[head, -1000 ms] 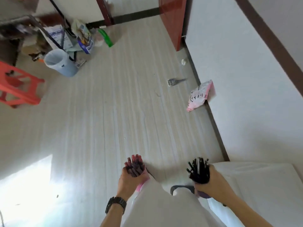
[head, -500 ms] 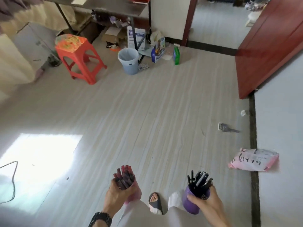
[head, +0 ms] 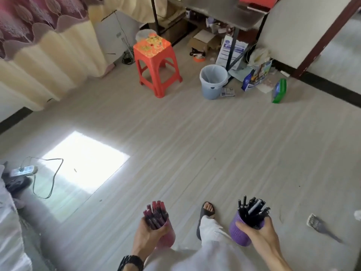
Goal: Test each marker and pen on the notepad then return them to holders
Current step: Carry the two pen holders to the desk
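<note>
Turning left toward stool (head: 156,55), holders (head: 237,230) gripped

Worn items, head view. Black chunky-link wristband (head: 130,261) at 7 o'clock of the left hand (head: 148,234). Both forearms bare to the frame edge. Loose white trousers (head: 214,249), cloth creased, hem wide. One dark slide sandal (head: 206,212) at 12 o'clock of the hem: open toe, broad single strap.

1. Stool (head: 156,61) has shifted from upper left to upper centre; bin (head: 213,83) from left of centre to right of centre.
2. Curtain (head: 39,45) has entered at upper left, power strip (head: 23,170) at left edge.
3. Brush (head: 316,223) has shifted from mid right to lower right.
4. Pink bag has left the frame.
</note>
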Tool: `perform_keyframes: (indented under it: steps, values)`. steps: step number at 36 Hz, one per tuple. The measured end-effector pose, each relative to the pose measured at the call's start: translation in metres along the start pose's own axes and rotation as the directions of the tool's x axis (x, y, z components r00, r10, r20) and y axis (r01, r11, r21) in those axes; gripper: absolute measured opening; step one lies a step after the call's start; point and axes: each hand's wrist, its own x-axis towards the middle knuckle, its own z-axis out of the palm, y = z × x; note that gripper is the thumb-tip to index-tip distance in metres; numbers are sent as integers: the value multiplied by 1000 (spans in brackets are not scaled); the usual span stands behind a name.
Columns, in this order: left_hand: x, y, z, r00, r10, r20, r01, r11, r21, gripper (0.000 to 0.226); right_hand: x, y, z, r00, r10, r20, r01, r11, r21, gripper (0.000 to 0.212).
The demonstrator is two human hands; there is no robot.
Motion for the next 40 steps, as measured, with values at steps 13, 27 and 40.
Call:
perform_keyframes:
  steps: [13,27,40]
  values:
    - [112,171,6,985,-12,-171,-12,990,-138,68,152,-257,23,938,-280,204,305,946,-105,60]
    - [314,341,-51,994,37,-106,-52,988,-147,45,240,-383,96,997,-62,44,55,988,141,93]
    - [446,516,-99,989,131,-74,-140,983,-119,39,367,-517,151,999,47,15,-49,978,204,80]
